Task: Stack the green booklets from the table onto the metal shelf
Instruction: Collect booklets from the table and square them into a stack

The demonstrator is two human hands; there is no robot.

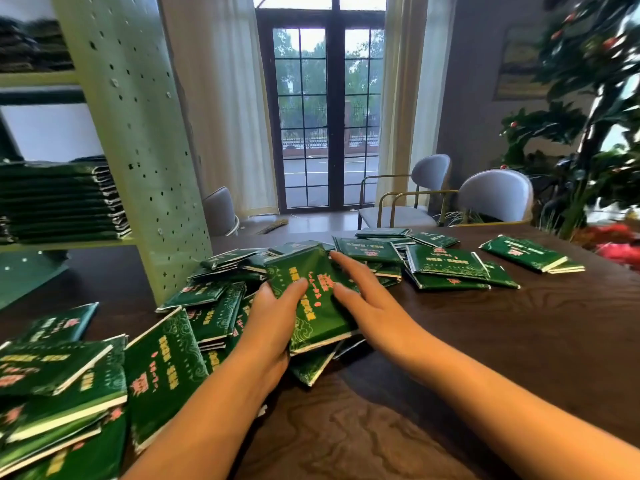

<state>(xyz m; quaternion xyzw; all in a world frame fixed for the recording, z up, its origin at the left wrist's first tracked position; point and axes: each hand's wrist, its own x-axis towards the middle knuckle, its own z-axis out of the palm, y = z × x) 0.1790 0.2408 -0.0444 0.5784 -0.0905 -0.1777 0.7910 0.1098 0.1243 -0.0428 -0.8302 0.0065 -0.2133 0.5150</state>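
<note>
– Green booklets (162, 368) are lying heaped over the near-left corner and the middle of the table (519, 358). What's getting cut off?
– Lowest ones are running out of frame at the bottom-left, blurring badly. Cover print is smearing, so I'm not reading it. Both forearms are leaving the frame at the bottom.
– Shelf?
– Metal shelf (138, 150) is standing at the table's left edge with a perforated upright in front, and its upper tiers are blurring out. Neat pile (59, 202) of green booklets is sitting on one tier, its left part running off frame.
– Left hand?
– Left hand (273, 317) is gripping a small held stack (311, 299) from the left side, thumb curling over the top cover, fingers hiding underneath. It's tilting, far end up, over the heap in the table's middle.
– Right hand?
– Right hand (367, 299) is lying along that stack's right edge, fingers straight and pointing away, thumb touching the cover. It's pressing, not clasping.
– How many in the grip?
– Can't tell, only a few white page edges are showing at the near end.
– Rest?
– More booklets (446, 265) are lying scattered toward the far edge, with one pair (530, 254) lying apart near the far-right corner. Chairs (495, 195) are standing beyond the far edge.
</note>
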